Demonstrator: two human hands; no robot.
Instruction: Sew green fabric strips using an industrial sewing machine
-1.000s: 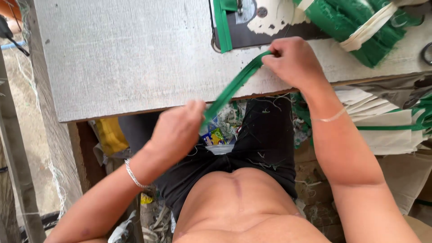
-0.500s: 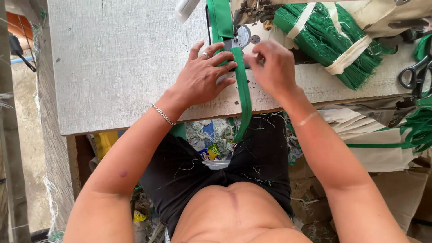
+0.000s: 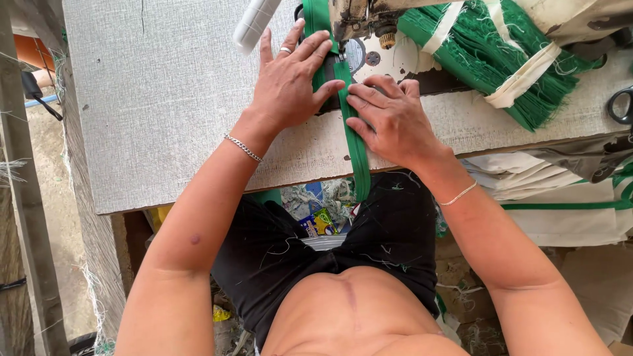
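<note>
Flat-pressed hands (image 3: pixel 290 79) (image 3: pixel 389 118) — green strap (image 3: pixel 356 145)

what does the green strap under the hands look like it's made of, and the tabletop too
The green strap looks like woven plastic or fabric webbing: matte, flat, creased along its length. The tabletop seems to be grey board, perhaps laminate or fibre cement: dull, finely speckled surface with a crack near the far edge.

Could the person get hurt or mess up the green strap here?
Maybe. Both the left hand and the right hand press the green strap flat right beside the sewing machine, so a fingertip could slide under its working part. The strap also hangs off the table edge, so its weight might pull it crooked. The scissors sit near the edge and could be knocked off.
</note>
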